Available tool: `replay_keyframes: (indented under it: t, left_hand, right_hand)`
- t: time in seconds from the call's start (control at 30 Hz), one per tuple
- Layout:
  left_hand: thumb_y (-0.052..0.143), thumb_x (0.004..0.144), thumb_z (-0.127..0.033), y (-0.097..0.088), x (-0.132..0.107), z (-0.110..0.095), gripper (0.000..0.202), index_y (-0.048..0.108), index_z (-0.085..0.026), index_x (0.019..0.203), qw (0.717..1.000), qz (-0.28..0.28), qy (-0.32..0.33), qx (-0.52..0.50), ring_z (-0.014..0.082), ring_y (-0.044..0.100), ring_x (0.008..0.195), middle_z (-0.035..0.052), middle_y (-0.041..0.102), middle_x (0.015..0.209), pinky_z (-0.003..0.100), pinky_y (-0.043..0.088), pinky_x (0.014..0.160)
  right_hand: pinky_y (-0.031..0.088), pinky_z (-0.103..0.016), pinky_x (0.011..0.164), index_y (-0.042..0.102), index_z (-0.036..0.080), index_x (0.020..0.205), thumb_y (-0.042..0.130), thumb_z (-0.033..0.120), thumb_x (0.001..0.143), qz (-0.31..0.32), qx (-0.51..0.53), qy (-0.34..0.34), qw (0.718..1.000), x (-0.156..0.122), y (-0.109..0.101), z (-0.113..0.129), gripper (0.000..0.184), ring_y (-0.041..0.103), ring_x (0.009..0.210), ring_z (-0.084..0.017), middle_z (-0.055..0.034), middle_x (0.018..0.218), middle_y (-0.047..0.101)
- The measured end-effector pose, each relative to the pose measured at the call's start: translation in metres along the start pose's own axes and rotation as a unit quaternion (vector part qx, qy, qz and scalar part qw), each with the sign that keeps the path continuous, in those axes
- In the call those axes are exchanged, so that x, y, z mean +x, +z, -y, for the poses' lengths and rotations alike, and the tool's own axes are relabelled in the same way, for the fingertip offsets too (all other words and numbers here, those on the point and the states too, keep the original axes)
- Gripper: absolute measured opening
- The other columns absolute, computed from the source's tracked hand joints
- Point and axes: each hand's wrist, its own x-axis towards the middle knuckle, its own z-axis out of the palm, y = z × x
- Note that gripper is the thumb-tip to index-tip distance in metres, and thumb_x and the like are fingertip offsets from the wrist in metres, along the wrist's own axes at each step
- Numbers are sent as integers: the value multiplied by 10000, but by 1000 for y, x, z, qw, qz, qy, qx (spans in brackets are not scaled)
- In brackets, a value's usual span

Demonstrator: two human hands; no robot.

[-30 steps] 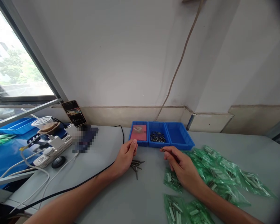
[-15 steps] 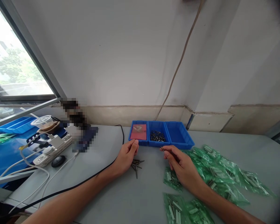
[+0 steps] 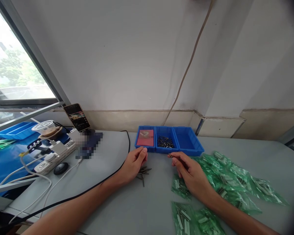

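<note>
My left hand [image 3: 134,163] is closed in front of the left compartment, thumb against the curled fingers; anything inside it is hidden. Just under it lies a small pile of metal screws [image 3: 144,174] on the grey table. My right hand [image 3: 191,173] pinches a small metal screw [image 3: 171,155] between thumb and fingertips, close to the front edge of the blue tray [image 3: 189,152]. In the tray's middle compartment are many dark screws [image 3: 165,142]. The left compartment holds a pink card [image 3: 145,141] with a small clear bag on it.
Green plastic bags of parts [image 3: 231,178] cover the table's right side, and more [image 3: 185,218] lie near the front. At left are a black mouse [image 3: 61,168], a power strip [image 3: 45,166], a propped phone [image 3: 77,117] and a black cable [image 3: 88,190].
My left hand has shifted very slightly to the right, still closed. My right hand stays almost still with the screw in its pinch.
</note>
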Motion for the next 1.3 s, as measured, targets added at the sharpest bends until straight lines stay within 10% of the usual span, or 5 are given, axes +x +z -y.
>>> replay_keyframes:
  t: [0.33, 0.7, 1.3]
  left_hand:
    - [403, 1118, -593, -1, -4, 0, 527, 513, -192, 794, 994, 46, 3, 95, 128, 392, 620, -42, 440, 667, 269, 322, 596]
    - [473, 1135, -344, 1, -12, -7, 227, 606, -209, 1009, 918, 99, 168, 345, 221, 511, 953, 36, 651, 1017, 374, 392, 882]
    - [510, 1122, -418, -2, -11, -6, 249, 615, -210, 1036, 909, 131, 134, 373, 235, 529, 974, 48, 647, 1032, 396, 380, 918]
  right_hand:
    - [450, -275, 535, 716, 243, 1198, 509, 428, 1065, -3, 3, -23, 1000, 1, 1, 0, 307, 522, 563, -139, -25, 907, 660]
    - [499, -303, 562, 727, 246, 1172, 536, 444, 1047, -18, -9, -20, 1000, 2, 0, -3, 302, 575, 572, -162, -45, 943, 731]
    - [528, -312, 599, 695, 236, 1154, 531, 468, 1056, -36, 14, -16, 999, 1, 1, -6, 301, 582, 586, -165, -54, 954, 736]
